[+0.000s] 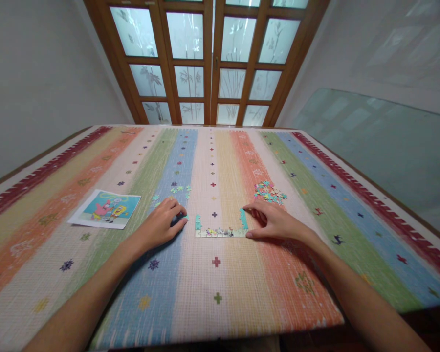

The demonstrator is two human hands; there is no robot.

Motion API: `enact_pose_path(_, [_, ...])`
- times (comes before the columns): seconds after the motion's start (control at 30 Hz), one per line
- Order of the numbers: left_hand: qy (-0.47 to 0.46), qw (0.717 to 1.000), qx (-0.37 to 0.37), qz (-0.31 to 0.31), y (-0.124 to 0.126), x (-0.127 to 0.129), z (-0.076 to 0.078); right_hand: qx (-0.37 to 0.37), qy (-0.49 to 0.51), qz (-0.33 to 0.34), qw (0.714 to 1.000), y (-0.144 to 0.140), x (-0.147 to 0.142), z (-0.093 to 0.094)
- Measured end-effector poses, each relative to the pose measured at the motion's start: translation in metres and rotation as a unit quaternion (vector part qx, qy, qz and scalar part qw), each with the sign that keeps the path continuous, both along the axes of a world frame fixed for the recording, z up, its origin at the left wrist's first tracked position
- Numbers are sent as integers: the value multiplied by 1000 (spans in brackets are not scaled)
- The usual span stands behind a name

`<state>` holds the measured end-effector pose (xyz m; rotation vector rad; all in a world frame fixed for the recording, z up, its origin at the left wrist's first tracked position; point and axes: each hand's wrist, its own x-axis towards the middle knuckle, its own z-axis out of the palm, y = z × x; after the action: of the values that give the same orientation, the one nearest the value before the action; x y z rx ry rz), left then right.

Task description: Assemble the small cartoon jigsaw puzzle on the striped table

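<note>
A partly joined puzzle border (220, 231) lies on the striped tablecloth (220, 293), a bottom row with short teal uprights at both ends. My right hand (269, 220) rests at its right end, fingertips touching the teal upright and the row's corner. My left hand (163, 224) lies left of the border, fingers curled over loose teal pieces; whether it grips one is unclear. A pile of loose pieces (269, 192) sits just beyond my right hand. A few scattered teal pieces (179, 188) lie beyond my left hand.
A cartoon reference picture (106, 209) lies flat at the left. A wooden glazed door (209, 58) stands behind the table's far edge. A glass sheet (388, 142) leans against the right wall. The table's near edge runs below my forearms.
</note>
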<state>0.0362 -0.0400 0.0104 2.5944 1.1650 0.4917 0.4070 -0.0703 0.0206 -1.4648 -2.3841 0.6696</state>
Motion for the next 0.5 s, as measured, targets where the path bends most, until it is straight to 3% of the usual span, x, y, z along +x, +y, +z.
enact_pose_path(0.5, [-1, 1000, 8, -21, 2, -3, -5, 0, 13, -1, 1000, -1, 0, 1])
